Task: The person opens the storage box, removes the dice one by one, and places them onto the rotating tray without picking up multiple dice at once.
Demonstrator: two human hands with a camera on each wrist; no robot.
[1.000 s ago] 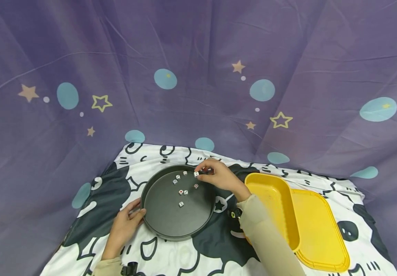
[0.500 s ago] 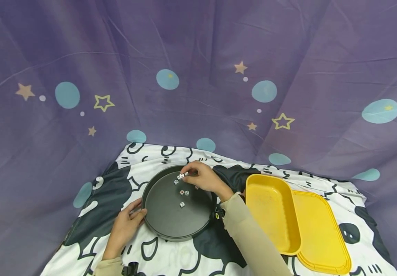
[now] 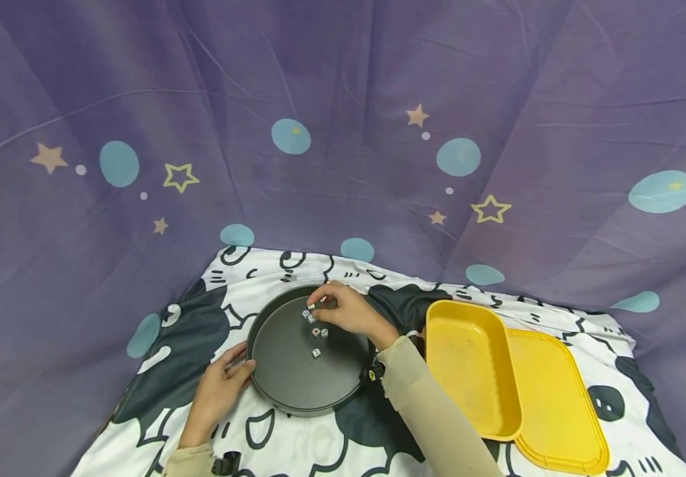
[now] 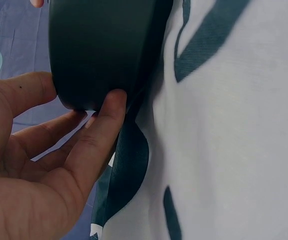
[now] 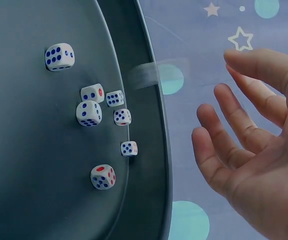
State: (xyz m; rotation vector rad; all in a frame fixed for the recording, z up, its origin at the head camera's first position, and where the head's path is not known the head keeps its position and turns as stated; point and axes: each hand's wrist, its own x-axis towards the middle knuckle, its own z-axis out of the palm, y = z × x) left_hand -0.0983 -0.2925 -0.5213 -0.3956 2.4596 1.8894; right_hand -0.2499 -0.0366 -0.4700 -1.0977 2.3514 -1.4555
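A round dark grey pan (image 3: 295, 381) lies on the cloth, with several white dice (image 3: 316, 353) in its far half. My left hand (image 3: 219, 391) holds the pan's left side, thumb at the rim; in the left wrist view its fingertips meet the dark pan wall (image 4: 101, 45). Over the far right part of the pan is my right hand (image 3: 351, 311). The right wrist view shows that hand (image 5: 254, 135) with fingers spread, holding nothing. A blurred white die (image 5: 145, 75) is in the air beside the pan's inner wall, apart from the fingertips. Red and blue pips mark the resting dice (image 5: 103, 177).
To the right stands a yellow rectangular tub (image 3: 468, 377), its near side partly behind the right sleeve (image 3: 432, 411). Beside it a flat yellow lid (image 3: 557, 397) lies on the black-and-white patterned cloth (image 3: 313, 444). A purple curtain (image 3: 343, 185) hangs behind.
My right hand has moved left over the pan with a pinched white die and let it go. Its fingers are now apart. The left hand stays on the pan.
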